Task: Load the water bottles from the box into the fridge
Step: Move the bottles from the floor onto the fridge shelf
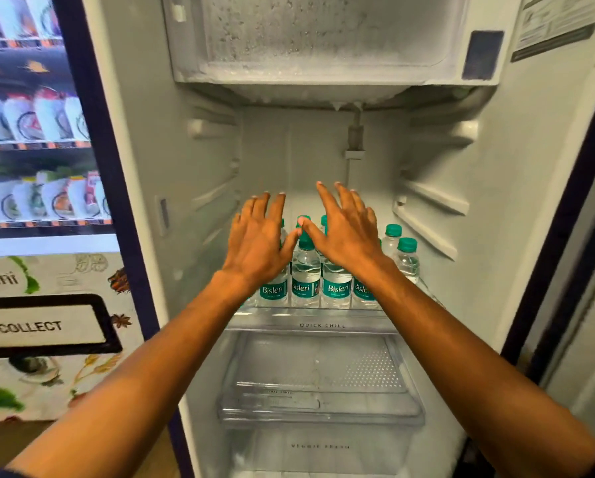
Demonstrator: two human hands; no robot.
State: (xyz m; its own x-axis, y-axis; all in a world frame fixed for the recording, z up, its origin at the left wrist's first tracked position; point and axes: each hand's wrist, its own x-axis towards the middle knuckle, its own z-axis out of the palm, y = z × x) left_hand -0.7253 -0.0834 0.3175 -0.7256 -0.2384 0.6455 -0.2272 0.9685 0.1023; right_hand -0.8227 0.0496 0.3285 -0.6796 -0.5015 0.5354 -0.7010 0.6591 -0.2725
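The fridge stands open in front of me. Several clear water bottles with green caps and green Bisleri labels stand upright in rows on its glass shelf. My left hand and my right hand are both stretched into the fridge above the bottles, palms down, fingers spread, holding nothing. Their thumbs nearly meet over a bottle cap in the middle. The hands hide part of the rear bottles. The box is out of view.
A frosted freezer compartment sits above the shelf space. Below the shelf are a clear chill tray and a vegetable drawer. A vending machine with packaged items stands to the left.
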